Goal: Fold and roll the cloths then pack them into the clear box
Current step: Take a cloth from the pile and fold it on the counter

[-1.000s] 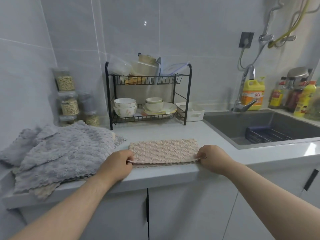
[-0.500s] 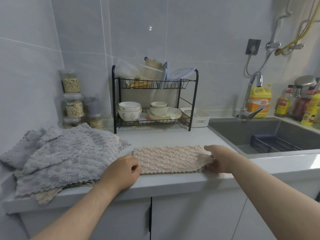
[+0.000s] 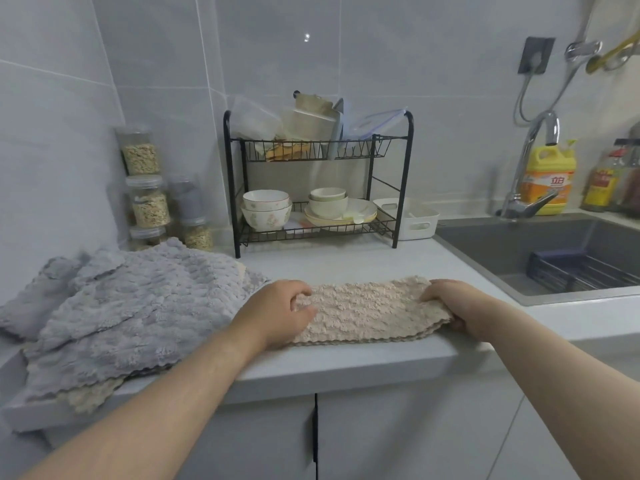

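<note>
A beige fluffy cloth (image 3: 367,310), folded into a long strip, lies across the front of the white counter (image 3: 346,261). My left hand (image 3: 277,313) rests on its left end, fingers curled onto the fabric. My right hand (image 3: 453,306) grips the right end, which is bunched and lifted slightly. A pile of grey cloths (image 3: 117,313) lies at the left, with a beige one poking out beneath. No clear box for packing can be made out with certainty.
A black two-tier dish rack (image 3: 318,181) with bowls and plates stands at the back. Stacked jars (image 3: 149,188) stand in the left corner. A white basket (image 3: 412,218) sits beside the rack. The sink (image 3: 540,258) with tap and detergent bottle (image 3: 549,178) lies right.
Both hands moved from the front corners onto the strip's ends. The right end is now bunched under my right hand. The camera moved closer.
</note>
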`<state>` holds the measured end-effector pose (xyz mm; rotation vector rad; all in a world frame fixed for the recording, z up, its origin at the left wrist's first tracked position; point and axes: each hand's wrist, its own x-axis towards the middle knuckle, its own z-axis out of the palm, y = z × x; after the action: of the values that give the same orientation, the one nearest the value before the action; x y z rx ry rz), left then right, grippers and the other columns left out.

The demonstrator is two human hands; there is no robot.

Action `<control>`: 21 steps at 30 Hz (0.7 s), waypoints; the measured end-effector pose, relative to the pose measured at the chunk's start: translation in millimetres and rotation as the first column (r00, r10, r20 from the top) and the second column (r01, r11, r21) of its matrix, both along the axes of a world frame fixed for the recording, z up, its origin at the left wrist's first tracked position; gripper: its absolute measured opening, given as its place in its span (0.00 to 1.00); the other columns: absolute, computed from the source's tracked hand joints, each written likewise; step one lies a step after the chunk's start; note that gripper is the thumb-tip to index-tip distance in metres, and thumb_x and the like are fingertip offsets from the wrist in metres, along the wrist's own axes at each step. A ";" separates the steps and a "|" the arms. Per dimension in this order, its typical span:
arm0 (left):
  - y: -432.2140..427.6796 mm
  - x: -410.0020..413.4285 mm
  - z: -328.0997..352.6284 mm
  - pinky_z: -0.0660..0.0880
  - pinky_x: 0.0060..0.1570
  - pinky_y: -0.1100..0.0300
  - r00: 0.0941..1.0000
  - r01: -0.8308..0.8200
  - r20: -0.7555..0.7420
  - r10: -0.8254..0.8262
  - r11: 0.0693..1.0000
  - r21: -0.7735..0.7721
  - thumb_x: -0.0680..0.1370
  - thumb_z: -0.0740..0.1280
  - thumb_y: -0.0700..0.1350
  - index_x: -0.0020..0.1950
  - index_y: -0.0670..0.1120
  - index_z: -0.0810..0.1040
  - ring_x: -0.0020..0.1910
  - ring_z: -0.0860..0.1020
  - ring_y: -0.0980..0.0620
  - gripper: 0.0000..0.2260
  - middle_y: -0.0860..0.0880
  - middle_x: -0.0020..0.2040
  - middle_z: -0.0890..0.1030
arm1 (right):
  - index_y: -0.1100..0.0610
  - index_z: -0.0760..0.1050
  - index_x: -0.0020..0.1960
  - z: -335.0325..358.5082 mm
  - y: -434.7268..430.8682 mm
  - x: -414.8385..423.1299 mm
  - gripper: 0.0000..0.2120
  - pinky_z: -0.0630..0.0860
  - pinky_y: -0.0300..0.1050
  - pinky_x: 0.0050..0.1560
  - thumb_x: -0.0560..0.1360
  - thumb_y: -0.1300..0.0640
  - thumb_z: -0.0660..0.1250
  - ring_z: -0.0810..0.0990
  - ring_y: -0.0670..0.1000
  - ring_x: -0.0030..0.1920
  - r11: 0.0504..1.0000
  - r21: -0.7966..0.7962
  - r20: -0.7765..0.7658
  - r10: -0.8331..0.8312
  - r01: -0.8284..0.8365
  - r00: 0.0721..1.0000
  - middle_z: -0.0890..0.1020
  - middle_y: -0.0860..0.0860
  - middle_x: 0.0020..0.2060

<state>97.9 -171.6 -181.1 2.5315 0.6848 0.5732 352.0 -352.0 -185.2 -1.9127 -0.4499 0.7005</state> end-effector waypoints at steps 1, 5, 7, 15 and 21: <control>-3.0 14.0 8.8 0.69 0.41 0.63 0.998 0.044 -0.051 -0.046 0.998 -0.049 0.76 0.68 0.50 0.66 0.53 0.74 0.40 0.74 0.58 0.18 0.53 0.46 0.78 | 0.60 0.78 0.46 -1.0 0.3 0.5 0.11 0.70 0.45 0.35 0.66 0.57 0.69 0.75 0.56 0.37 1.000 0.023 0.004 0.010 -0.010 1.000 0.79 0.58 0.38; -9.4 68.3 22.4 0.67 0.66 0.58 0.883 0.198 -0.417 -0.215 0.976 -0.084 0.73 0.72 0.52 0.77 0.51 0.59 0.68 0.71 0.51 0.37 0.51 0.73 0.68 | 0.55 0.80 0.52 -2.9 -6.8 1.5 0.18 0.69 0.54 0.44 0.63 0.58 0.66 0.77 0.59 0.42 0.988 0.155 -0.024 0.027 -0.023 0.999 0.81 0.61 0.44; -2.0 87.5 20.0 0.62 0.72 0.54 0.801 0.209 -0.544 -0.250 0.968 -0.138 0.71 0.74 0.55 0.78 0.50 0.56 0.72 0.66 0.50 0.41 0.51 0.76 0.63 | 0.54 0.82 0.53 -0.1 -13.8 1.2 0.16 0.73 0.52 0.42 0.69 0.63 0.63 0.80 0.59 0.42 0.969 0.247 -0.065 0.024 -0.007 0.998 0.83 0.61 0.44; 4.0 109.6 13.4 0.55 0.75 0.48 0.704 0.173 -0.657 -0.271 0.962 -0.212 0.65 0.75 0.63 0.79 0.52 0.52 0.76 0.58 0.50 0.50 0.53 0.79 0.56 | 0.66 0.77 0.53 -6.5 -17.4 9.7 0.18 0.76 0.50 0.41 0.64 0.66 0.65 0.79 0.60 0.44 0.939 0.340 -0.144 0.003 0.047 0.990 0.79 0.61 0.45; -30.7 105.0 5.9 0.65 0.69 0.56 0.938 0.156 -0.274 -0.210 0.966 -0.207 0.67 0.76 0.58 0.75 0.50 0.63 0.69 0.70 0.50 0.41 0.50 0.73 0.69 | 0.58 0.72 0.45 27.4 -27.6 13.3 0.06 0.64 0.41 0.28 0.68 0.64 0.64 0.70 0.51 0.26 0.940 0.287 -0.154 -0.143 0.183 0.978 0.73 0.55 0.32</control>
<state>202.9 -202.3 -175.2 2.4932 0.5615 0.0628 365.2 -379.5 -157.8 -1.5864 -0.2915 0.6066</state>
